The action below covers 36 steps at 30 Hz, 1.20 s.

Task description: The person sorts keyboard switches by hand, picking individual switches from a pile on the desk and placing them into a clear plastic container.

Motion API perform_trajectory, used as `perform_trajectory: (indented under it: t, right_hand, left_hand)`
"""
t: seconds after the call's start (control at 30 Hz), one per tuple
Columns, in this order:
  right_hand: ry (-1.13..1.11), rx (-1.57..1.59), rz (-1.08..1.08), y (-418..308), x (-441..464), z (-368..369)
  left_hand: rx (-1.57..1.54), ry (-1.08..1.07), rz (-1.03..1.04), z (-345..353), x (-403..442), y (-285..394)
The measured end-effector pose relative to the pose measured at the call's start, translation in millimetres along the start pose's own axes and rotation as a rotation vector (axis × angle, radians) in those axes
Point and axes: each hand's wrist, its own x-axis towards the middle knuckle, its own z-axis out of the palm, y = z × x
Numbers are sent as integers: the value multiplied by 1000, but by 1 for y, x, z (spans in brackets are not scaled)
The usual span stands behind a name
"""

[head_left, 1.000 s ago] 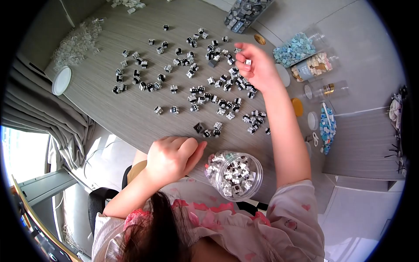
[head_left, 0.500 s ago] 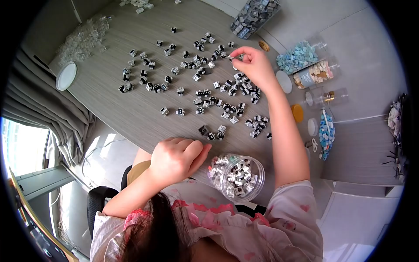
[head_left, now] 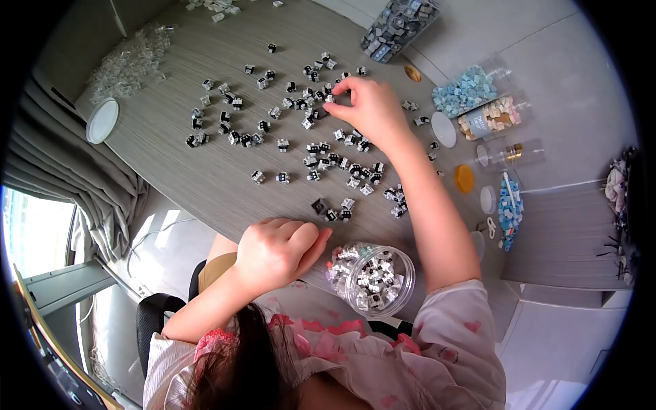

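Over the far middle of the desk, my right hand (head_left: 372,113) has its thumb and forefinger closed on a small white-and-black keyboard switch (head_left: 330,99). Many more switches (head_left: 331,160) lie scattered around and below it. My left hand (head_left: 277,251) rests at the near desk edge, curled closed; whatever may be inside is hidden. Just past its fingertips sits a dark square keycap (head_left: 319,204) beside a few switches (head_left: 346,208). To the right of this hand, a clear open jar (head_left: 412,280) lies tilted, filled with white and dark switches.
Clear plastic pieces (head_left: 133,65) are heaped at the far left near a round white lid (head_left: 102,121). On the right lie containers of grey keycaps (head_left: 396,31), blue keycaps (head_left: 465,92) and cream keycaps (head_left: 492,116), a yellow lid (head_left: 464,178) and a blue-filled bag (head_left: 510,212).
My right hand has moved left across the desk, to a white switch, uncovering switches on the right. My left hand has stayed in place.
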Motion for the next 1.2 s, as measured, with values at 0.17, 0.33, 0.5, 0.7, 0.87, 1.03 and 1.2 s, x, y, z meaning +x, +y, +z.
perform_trajectory:
  t: [0.17,0.33,0.5,0.7,0.87,1.03,1.2]
  right_hand:
    - [57,419,46,19,-4,8]
    - [-94,1698,354,54,-5,-29]
    - [-16,1084,324,59,0,-38]
    - [36,37,159,38,10,-18]
    - [48,198,185,33,7,-20]
    - [-217,1207,91,2,-71,-90]
    - [-438,603,-223,-56,-168,-114]
  left_hand:
    - [6,-12,-3,-1,0,0]
    - [8,-1,5,0,-1,-1]
    - [2,0,-3,1,0,0]
    - [6,-4,-8,0,1,0]
    - [10,-16,-10,-2,1,1]
    - [-16,-27,-126,-4,0,4]
    - [-51,31,-299,-10,35,-1]
